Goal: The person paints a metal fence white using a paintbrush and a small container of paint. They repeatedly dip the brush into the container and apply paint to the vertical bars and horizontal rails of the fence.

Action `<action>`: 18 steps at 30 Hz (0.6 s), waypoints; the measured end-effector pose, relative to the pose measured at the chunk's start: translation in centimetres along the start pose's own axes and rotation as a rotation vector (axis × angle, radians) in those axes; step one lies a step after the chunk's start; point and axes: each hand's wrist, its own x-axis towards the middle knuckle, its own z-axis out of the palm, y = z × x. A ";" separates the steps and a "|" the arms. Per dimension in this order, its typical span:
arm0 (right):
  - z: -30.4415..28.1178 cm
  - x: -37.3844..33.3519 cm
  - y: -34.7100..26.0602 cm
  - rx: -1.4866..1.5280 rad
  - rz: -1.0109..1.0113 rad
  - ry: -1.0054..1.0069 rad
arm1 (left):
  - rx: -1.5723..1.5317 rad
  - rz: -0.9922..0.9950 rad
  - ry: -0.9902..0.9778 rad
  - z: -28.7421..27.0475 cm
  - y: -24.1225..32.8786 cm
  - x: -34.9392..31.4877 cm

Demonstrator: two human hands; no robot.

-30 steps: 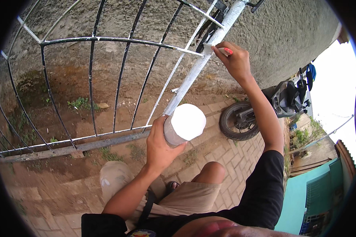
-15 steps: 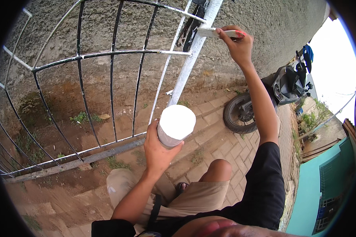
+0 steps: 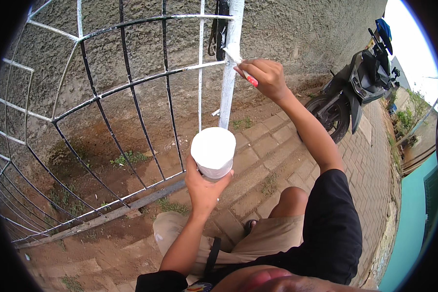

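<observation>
My left hand point(image 3: 207, 192) is wrapped round a white tub point(image 3: 213, 151) whose top shows bright white; I cannot make out how full it is. In my right hand point(image 3: 266, 78) is a paintbrush point(image 3: 248, 76) with a pale handle, red toward its end. Its white-coated bristles touch the white gate post point(image 3: 228, 90), close to where a crossbar meets it. Left of the post spreads a metal gate point(image 3: 131, 83), with some bars white and others black with white specks. A black strip point(image 3: 222, 30) with white smears runs beside the post near the top.
Behind the gate rises a rough grey wall point(image 3: 277, 29). A motorcycle point(image 3: 353, 87) stands to the right on the brick paving point(image 3: 362, 160). My bent knee point(image 3: 289, 202) is below the tub. A turquoise wall point(image 3: 409, 219) lies at the far right.
My right hand has come down and turned, so the paintbrush now slants with its bristles up against the post. The view has shifted; my left hand still holds the tub.
</observation>
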 end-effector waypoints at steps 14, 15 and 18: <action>-2.4 8.6 14.4 0.396 0.536 0.357 | 0.033 -0.042 -0.083 1.6 -0.7 -0.5; -0.8 8.0 13.4 0.310 0.588 0.422 | 0.042 -0.041 -0.075 1.3 -0.5 -0.4; 2.3 3.3 8.9 0.185 0.625 0.532 | 0.031 -0.071 -0.082 2.6 0.4 -0.8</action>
